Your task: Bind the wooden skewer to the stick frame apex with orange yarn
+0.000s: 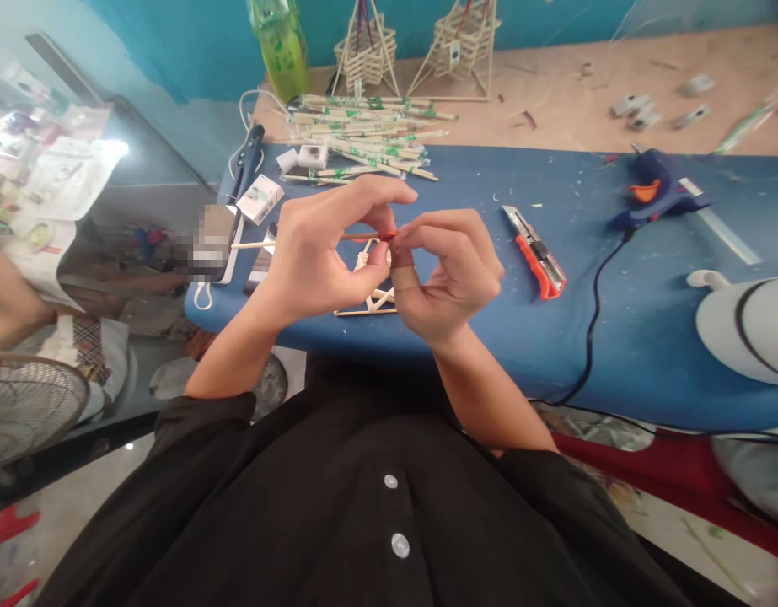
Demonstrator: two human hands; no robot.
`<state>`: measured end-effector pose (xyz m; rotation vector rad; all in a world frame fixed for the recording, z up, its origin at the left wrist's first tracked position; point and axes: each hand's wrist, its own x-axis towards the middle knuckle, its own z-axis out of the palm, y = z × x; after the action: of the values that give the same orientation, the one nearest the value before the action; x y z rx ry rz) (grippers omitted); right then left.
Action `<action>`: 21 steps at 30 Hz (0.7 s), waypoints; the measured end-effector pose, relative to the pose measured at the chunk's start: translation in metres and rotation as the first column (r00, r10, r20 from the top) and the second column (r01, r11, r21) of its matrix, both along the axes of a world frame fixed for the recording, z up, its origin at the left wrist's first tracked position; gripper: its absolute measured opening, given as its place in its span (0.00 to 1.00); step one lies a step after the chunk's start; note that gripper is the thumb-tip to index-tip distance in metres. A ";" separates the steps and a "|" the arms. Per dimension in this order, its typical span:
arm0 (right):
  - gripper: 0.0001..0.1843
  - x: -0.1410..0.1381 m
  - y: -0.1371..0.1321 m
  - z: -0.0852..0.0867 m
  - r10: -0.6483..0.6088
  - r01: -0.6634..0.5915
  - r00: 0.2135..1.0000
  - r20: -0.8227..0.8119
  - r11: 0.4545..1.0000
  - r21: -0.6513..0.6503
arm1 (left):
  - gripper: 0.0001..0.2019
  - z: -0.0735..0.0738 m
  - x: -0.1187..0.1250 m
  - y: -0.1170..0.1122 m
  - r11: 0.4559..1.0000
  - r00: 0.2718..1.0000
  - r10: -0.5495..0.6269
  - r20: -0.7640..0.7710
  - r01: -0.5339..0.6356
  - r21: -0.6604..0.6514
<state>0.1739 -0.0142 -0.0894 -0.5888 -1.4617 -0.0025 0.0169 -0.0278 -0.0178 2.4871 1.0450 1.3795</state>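
Above the near edge of the blue table, my left hand (325, 253) pinches a thin wooden stick (358, 237) that runs out past it to the left. At the stick's right end sits a small orange-red piece (389, 236), its kind too small to tell. My right hand (448, 270) is closed on this piece with its fingertips, which meet those of the left hand. A tan bandage (405, 278) wraps the right thumb. Below and behind the hands lies a small frame of wooden sticks (367, 313), largely hidden by them.
Wrapped chopsticks (363, 126) lie piled behind the hands, with two stick-built structures (367, 51) and a green bottle (280, 51) beyond. To the right are an orange utility knife (537, 257), a blue glue gun (657, 190) with a cord, and a white mug (743, 324). A phone (217, 240) lies left.
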 end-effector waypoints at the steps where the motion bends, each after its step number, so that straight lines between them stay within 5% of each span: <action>1: 0.06 0.001 -0.001 0.000 -0.003 0.003 1.000 0.010 1.000 0.012 | 0.22 -0.001 -0.001 0.000 1.000 1.000 0.009 -0.015 -0.009 0.000; 11: 0.07 -0.006 -0.023 -0.003 -0.029 0.023 0.999 -0.035 0.988 -0.150 | 0.29 -0.010 0.000 0.003 0.989 1.000 0.007 -0.023 -0.004 0.147; 16: 0.05 -0.014 -0.027 -0.004 -0.204 0.234 0.972 0.117 0.886 -0.400 | 0.29 -0.011 -0.003 0.003 0.994 1.000 0.011 -0.021 -0.009 0.110; 21: 0.03 -0.015 -0.026 -0.002 -0.188 0.193 0.981 0.045 0.921 -0.338 | 0.30 -0.009 -0.006 0.001 0.994 0.999 0.017 -0.035 -0.013 0.110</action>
<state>0.1593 -0.0403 -0.0916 -1.0152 -1.4203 0.0967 0.0111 -0.0269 -0.0269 2.5956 1.0228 1.4392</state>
